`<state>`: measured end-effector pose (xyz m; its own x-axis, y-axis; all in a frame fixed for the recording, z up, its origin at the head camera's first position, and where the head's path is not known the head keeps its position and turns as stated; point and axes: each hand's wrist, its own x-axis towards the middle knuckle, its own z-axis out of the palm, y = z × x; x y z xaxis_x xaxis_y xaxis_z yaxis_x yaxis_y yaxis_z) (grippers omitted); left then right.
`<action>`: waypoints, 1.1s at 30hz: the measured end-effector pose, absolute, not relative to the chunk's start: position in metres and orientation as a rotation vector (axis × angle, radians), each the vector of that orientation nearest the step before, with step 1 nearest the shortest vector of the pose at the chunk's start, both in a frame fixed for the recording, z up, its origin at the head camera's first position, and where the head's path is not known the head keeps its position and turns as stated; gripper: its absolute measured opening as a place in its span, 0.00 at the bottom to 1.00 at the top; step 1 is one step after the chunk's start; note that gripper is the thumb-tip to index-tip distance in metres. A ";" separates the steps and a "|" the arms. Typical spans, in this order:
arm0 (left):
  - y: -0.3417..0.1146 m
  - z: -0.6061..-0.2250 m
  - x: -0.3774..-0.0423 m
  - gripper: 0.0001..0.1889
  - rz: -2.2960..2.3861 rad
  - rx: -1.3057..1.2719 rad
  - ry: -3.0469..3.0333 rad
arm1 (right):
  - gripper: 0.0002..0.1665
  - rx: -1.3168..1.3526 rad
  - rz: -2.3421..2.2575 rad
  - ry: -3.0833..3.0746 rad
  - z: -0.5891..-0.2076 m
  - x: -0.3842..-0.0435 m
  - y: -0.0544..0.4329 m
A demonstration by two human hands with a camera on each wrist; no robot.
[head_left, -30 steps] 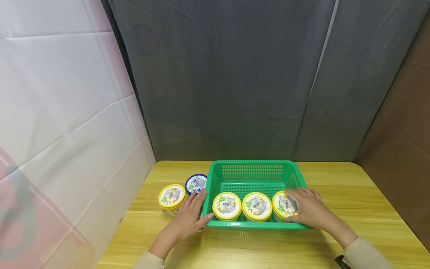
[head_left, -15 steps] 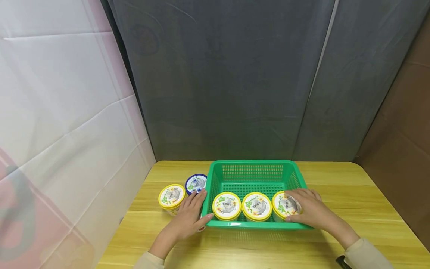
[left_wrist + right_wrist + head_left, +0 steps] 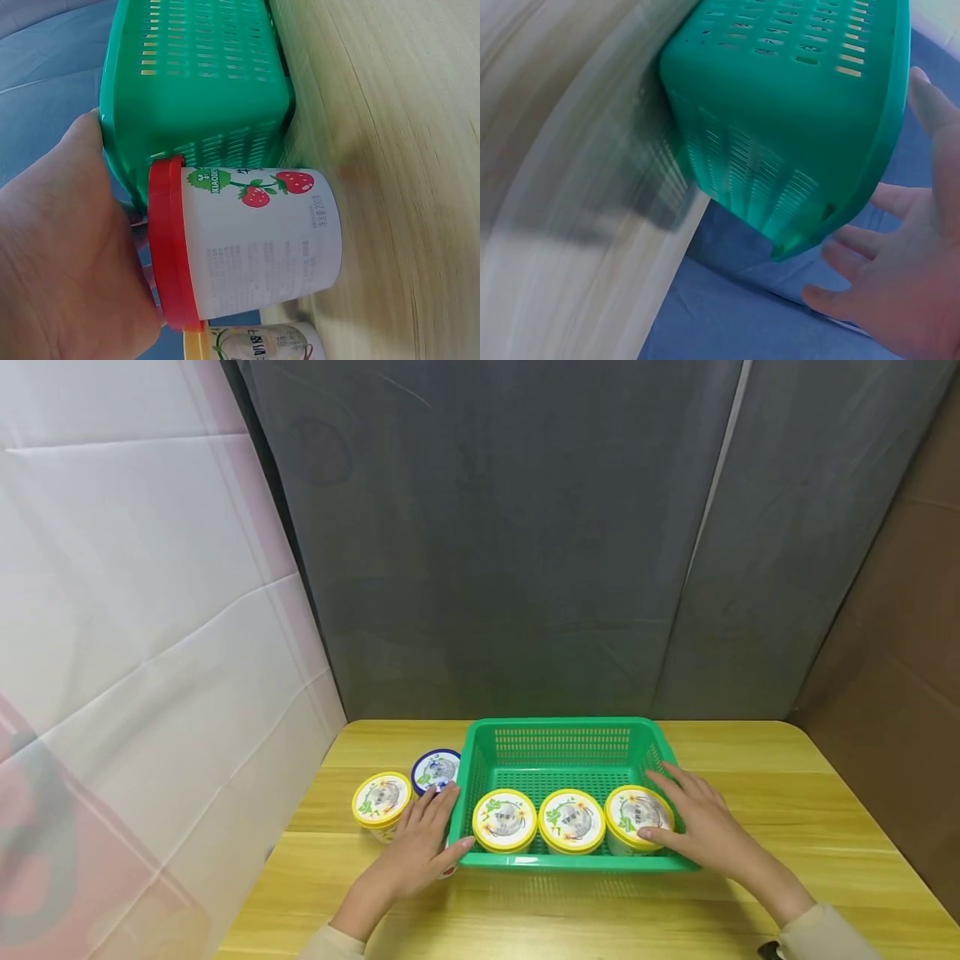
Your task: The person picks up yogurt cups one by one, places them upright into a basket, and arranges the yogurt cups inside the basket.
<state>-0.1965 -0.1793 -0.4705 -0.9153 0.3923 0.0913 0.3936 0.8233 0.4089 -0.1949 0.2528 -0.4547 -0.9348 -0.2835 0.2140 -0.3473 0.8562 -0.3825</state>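
Observation:
Three paper tubs with yellow lids stand in a row along the near side of the green basket (image 3: 570, 723): a left one (image 3: 505, 820), a middle one (image 3: 572, 820) and a right one (image 3: 637, 814). Over the basket's right rim, my right hand (image 3: 701, 822) spreads its fingers beside the right tub. My left hand (image 3: 416, 852) lies with fairly straight fingers over a red-lidded strawberry tub (image 3: 255, 240), mostly hidden in the head view; its thumb is at the basket's left rim. The right wrist view has the right hand's fingers (image 3: 853, 240) loose around the rim, holding nothing.
Left of the basket stand another yellow-lidded tub (image 3: 382, 798) and a blue-lidded tub (image 3: 435, 770). Everything is on a wooden table (image 3: 780, 810). A grey cloth wall (image 3: 495, 543) rises behind, with a white one (image 3: 150, 552) on the left.
My right hand has let go of the right yellow-lidded tub, spread its fingers and moved slightly right. The left hand and the tubs stay in place.

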 end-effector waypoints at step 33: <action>-0.255 -0.462 -0.209 0.53 -0.505 -0.129 -2.961 | 0.61 0.311 0.646 -2.902 -0.477 -0.181 0.247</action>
